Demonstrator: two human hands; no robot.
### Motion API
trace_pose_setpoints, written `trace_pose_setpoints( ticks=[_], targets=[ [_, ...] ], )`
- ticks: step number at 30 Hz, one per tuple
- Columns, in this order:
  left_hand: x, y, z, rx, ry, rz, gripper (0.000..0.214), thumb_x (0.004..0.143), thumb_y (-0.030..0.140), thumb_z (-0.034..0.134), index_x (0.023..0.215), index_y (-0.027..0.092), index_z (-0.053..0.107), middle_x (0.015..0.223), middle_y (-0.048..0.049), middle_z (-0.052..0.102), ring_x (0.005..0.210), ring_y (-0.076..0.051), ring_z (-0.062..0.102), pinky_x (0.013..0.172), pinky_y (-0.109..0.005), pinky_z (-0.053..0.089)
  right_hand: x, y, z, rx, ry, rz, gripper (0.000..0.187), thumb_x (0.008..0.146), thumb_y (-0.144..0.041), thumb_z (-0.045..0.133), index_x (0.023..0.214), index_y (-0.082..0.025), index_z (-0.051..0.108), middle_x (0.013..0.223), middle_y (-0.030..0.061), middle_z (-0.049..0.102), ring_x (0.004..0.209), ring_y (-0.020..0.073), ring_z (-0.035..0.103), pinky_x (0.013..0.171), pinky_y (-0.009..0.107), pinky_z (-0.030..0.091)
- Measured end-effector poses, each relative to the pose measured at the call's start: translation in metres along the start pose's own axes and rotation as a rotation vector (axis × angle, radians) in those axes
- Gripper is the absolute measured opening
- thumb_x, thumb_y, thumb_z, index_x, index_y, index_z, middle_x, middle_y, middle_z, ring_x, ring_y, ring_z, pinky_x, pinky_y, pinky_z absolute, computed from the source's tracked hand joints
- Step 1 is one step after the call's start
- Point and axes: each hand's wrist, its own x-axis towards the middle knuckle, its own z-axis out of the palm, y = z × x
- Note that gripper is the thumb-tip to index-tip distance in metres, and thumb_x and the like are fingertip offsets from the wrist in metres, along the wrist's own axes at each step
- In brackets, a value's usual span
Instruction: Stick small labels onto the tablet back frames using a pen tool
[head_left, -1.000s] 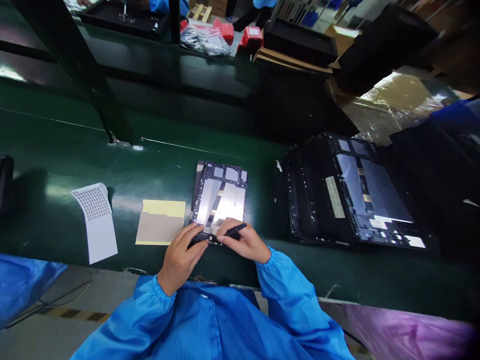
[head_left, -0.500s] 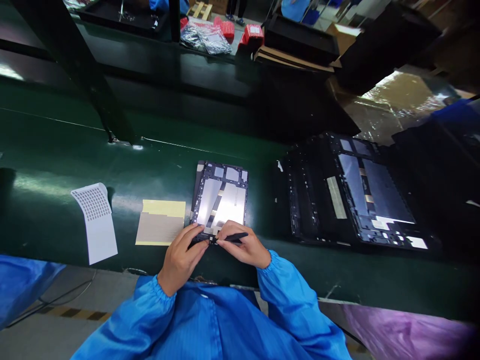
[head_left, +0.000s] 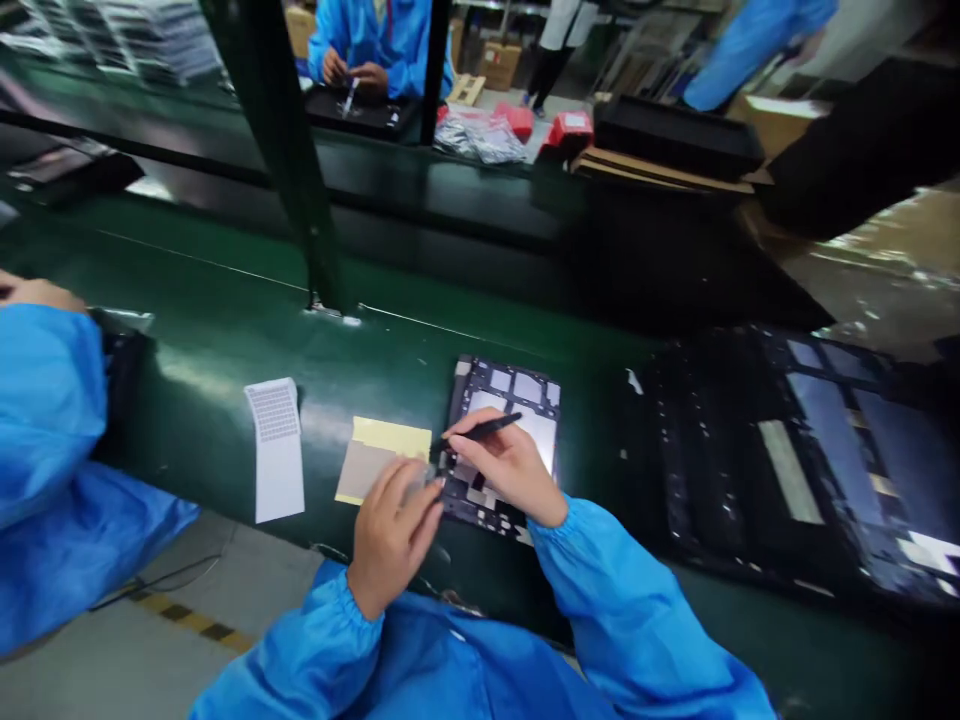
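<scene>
My right hand (head_left: 510, 472) is closed around slim black tweezers (head_left: 491, 424), held above the left part of a tablet housing (head_left: 540, 425) with silvery panels. The tweezers point left. My left hand (head_left: 396, 520) is closed beside the housing's lower left edge, its fingertips together near a small greyish piece that is too blurred to name. Partly beneath that hand lies a card with a yellow strip (head_left: 394, 436), its lower right hidden. Farther left is a white label sheet (head_left: 279, 480) with rows of small dark labels.
Several more tablet housings (head_left: 840, 420) lean in a row on the right of the green bench (head_left: 225, 320). A dark post (head_left: 281, 150) rises from the bench. At the left edge is a co-worker's blue sleeve (head_left: 45, 400); another person works across the bench.
The view has swung left. My left hand has left the housing's bottom edge for its left side. My right hand has lifted the tweezers from the bottom edge, up and left over the housing.
</scene>
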Motion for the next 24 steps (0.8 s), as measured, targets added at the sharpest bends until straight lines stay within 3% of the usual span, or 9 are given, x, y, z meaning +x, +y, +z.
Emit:
trace_pose_setpoints(
  ticks=[3,7,12,19,24],
  targets=[
    [-0.008,-0.023,-0.009,0.184,0.042,-0.182,0.026,0.095,0.017,0.056,0.120,0.018,0.065,0.131,-0.0147,0.065,0.127,-0.030,0.059,0.103,-0.049,0.054,0.045,0.012,0.041,0.012,-0.222,0.056,0.031,0.081,-0.046,0.077,0.091,-0.021,0.063,0.083,0.0016,0.068,0.078,0.0170,0.069,0.075,0.031,0.058],
    [-0.018,-0.035,-0.008,0.252,0.032,-0.198,0.021,0.095,0.017,0.057,0.114,0.017,0.066,0.126,-0.0143,0.066,0.122,-0.029,0.062,0.101,-0.046,0.056,0.076,0.040,0.075,0.024,-0.320,0.137,0.036,0.073,-0.049,0.079,0.084,-0.020,0.060,0.074,-0.0008,0.065,0.070,0.0166,0.067,0.071,0.032,0.056],
    [-0.018,-0.029,-0.006,0.258,0.056,-0.268,0.020,0.095,0.019,0.058,0.113,0.017,0.065,0.125,-0.0163,0.062,0.122,-0.030,0.061,0.098,-0.044,0.057,0.076,0.049,0.076,-0.016,-0.346,0.136,0.034,0.076,-0.047,0.078,0.086,-0.020,0.061,0.077,0.0004,0.066,0.072,0.0168,0.067,0.069,0.031,0.054],
    [-0.018,-0.029,-0.008,0.239,0.060,-0.260,0.018,0.095,0.019,0.057,0.112,0.017,0.064,0.122,-0.0162,0.063,0.123,-0.030,0.060,0.099,-0.045,0.056,0.077,0.047,0.080,-0.096,-0.349,0.098,0.032,0.077,-0.047,0.077,0.084,-0.019,0.063,0.073,-0.0011,0.065,0.064,0.0129,0.058,0.062,0.027,0.049],
    [-0.017,-0.031,-0.007,0.252,0.065,-0.238,0.018,0.095,0.019,0.058,0.111,0.016,0.065,0.121,-0.0158,0.064,0.123,-0.030,0.060,0.100,-0.044,0.055,0.070,0.026,0.077,0.016,-0.331,0.097,0.034,0.076,-0.049,0.078,0.083,-0.019,0.065,0.075,0.0002,0.066,0.063,0.0135,0.061,0.062,0.028,0.051]
  ],
)
